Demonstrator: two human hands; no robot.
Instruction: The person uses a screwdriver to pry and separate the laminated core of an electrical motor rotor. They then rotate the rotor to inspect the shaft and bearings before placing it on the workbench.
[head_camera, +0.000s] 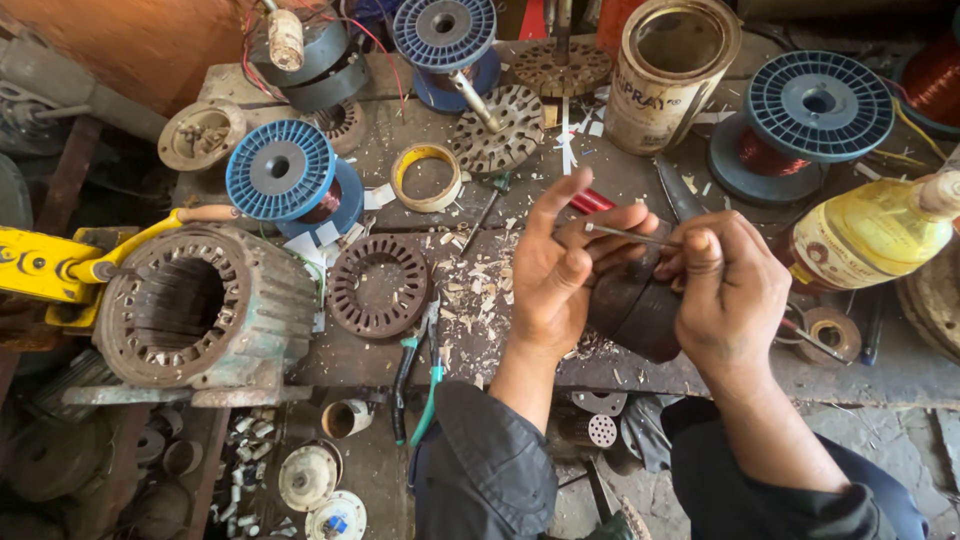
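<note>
While the left hand (555, 270) wraps its fingers around a dark cylindrical motor part (632, 305) above the desk (400, 160), the right hand (725, 290) pinches a thin metal rod (625, 235) against it; a pair of green-handled pliers (418, 375) lies nearby.

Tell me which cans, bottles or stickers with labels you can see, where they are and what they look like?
Tin can: back of the bench, tall open cylinder, cream label with dark lettering.
Plastic bottle: right edge, lying tilted, yellow liquid, yellow and red label.
No screens or signs show.
</note>
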